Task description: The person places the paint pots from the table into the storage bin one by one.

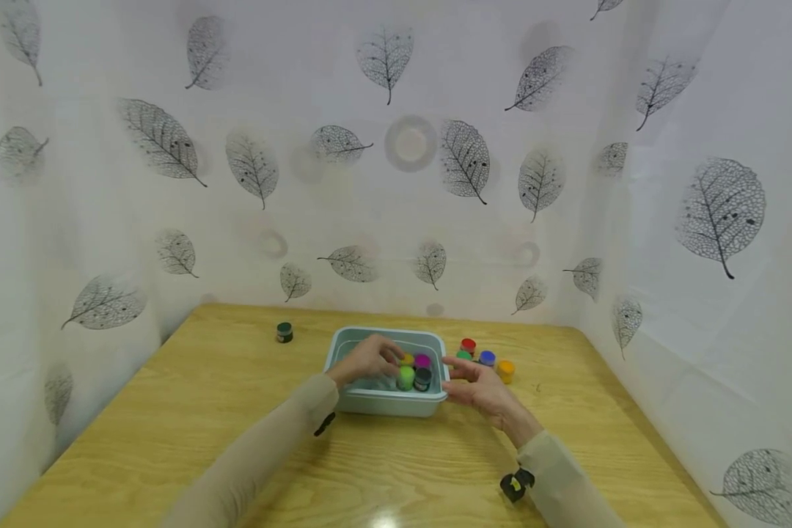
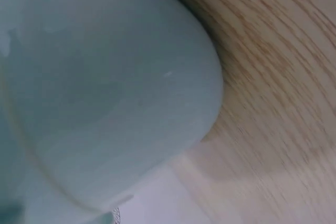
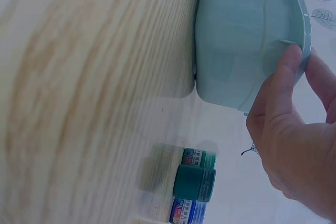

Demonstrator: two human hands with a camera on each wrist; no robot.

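Observation:
A pale blue-green plastic bin (image 1: pixel 386 405) sits on the table, with several small paint jars inside, among them a light green jar (image 1: pixel 405 378), a magenta-lidded jar (image 1: pixel 422 361) and a dark-lidded jar (image 1: pixel 422 379). My left hand (image 1: pixel 372 358) reaches over the near left rim, its bent fingertips right at the light green and yellow jars (image 1: pixel 406 359); I cannot tell if it grips one. The bin's outer wall (image 2: pixel 121 77) fills most of the left wrist view, where that hand is hidden. My right hand (image 3: pixel 294 124) pinches the bin's right rim between thumb and fingers.
Right of the bin stand a red-lidded jar (image 1: pixel 468 345), a green-lidded jar (image 1: pixel 464 355), a blue-lidded jar (image 1: pixel 487 358) and an orange jar (image 1: pixel 506 371). A dark green jar (image 1: pixel 284 332) stands at the back left. A leaf-print curtain (image 1: pixel 396 220) surrounds the wooden table (image 1: pixel 204 411).

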